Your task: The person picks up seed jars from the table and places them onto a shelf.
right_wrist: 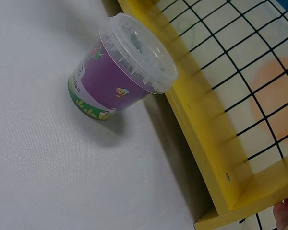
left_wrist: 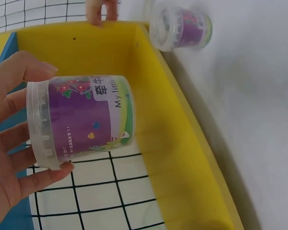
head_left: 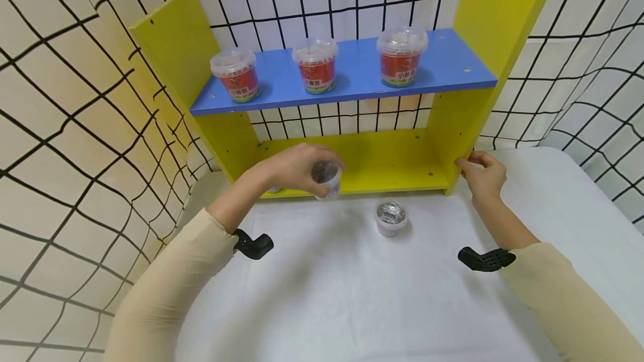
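Note:
My left hand [head_left: 297,165] holds a small plastic cup [left_wrist: 84,117] with a purple label and a clear lid, its fingers and thumb around the lid's rim. The cup is in front of the yellow lower shelf [head_left: 382,155]. A second purple-labelled cup [right_wrist: 117,72] stands upright on the white table, just in front of the shelf unit. My right hand [head_left: 485,175] grips the front edge of the unit's right side panel [head_left: 473,102], low down near the table. Another cup [head_left: 274,189] on the lower shelf is mostly hidden behind my left wrist.
Three red-labelled cups with clear lids, left [head_left: 238,80], middle [head_left: 317,68] and right [head_left: 401,60], stand on the blue upper shelf [head_left: 354,63]. Black wire mesh [head_left: 357,1] runs behind the unit and along both sides. A white cloth [head_left: 322,295] covers the table.

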Tool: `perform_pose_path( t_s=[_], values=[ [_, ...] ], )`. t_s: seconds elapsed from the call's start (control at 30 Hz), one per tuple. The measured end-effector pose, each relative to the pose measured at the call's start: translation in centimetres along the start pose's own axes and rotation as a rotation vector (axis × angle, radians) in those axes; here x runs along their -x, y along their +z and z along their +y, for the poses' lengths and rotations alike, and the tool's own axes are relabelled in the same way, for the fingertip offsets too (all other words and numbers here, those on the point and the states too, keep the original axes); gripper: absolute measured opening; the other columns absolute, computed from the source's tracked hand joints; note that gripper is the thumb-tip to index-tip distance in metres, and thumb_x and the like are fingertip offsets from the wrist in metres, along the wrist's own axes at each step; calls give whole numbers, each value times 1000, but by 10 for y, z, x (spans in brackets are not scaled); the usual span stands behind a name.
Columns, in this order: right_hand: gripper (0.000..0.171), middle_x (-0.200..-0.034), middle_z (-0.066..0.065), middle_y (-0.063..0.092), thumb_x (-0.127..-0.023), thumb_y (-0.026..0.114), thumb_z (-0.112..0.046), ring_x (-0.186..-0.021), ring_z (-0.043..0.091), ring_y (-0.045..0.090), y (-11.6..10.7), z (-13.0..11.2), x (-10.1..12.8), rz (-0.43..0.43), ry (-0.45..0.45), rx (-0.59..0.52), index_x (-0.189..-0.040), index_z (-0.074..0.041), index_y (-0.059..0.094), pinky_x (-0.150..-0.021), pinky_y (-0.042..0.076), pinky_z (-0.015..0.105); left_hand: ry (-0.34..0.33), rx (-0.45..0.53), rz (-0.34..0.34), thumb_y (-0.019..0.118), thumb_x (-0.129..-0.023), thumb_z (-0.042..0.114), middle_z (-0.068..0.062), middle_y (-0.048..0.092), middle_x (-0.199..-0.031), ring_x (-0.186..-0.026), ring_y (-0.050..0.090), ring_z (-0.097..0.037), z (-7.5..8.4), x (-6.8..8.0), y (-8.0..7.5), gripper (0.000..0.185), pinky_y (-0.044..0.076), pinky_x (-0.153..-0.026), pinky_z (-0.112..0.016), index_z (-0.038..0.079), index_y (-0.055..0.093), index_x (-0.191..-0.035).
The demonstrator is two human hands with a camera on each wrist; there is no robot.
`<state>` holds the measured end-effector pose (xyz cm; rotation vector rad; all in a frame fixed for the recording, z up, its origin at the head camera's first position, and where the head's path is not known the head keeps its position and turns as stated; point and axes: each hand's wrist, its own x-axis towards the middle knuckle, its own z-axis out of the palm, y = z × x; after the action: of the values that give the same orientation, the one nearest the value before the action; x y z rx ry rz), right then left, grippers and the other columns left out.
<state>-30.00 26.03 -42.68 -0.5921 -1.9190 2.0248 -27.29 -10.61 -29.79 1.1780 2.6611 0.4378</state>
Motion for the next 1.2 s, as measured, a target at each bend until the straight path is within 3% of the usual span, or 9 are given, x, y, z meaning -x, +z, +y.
perform_pose_path(
  t_s=[0.23,0.57,1.0,1.2],
  values=[
    [18,-80,-5,53,-76,70,-5,-60,2,54,0,0,0,4,-19,-20,-71,-20,63,-55,48,10,-12,6,2,74,-75,25,1,57,-121,-100,51,-15,-7,-7,1,49,47,-84,-28,19,59,-121],
    [17,-82,-5,52,-77,70,-5,-65,4,53,1,-1,2,5,-14,-5,-74,-20,63,-56,48,9,-115,44,1,72,-76,23,-1,56,-124,-100,52,-18,-35,-28,11,48,48,-85,-30,20,59,-122],
    [15,-81,-6,53,-77,69,-6,-63,4,54,3,2,3,5,-37,50,-75,-19,62,-56,48,9,-182,61,-28,71,-76,21,-2,54,-124,-103,49,-20,-62,-53,42,50,45,-90,-34,15,57,-124],
    [14,-81,-6,53,-77,69,-5,-62,4,54,1,1,2,20,-35,47,-76,-17,61,-57,49,10,-175,51,-26,71,-75,21,-3,54,-124,-104,49,-20,-71,-61,52,51,45,-90,-34,11,57,-123]
  ],
)
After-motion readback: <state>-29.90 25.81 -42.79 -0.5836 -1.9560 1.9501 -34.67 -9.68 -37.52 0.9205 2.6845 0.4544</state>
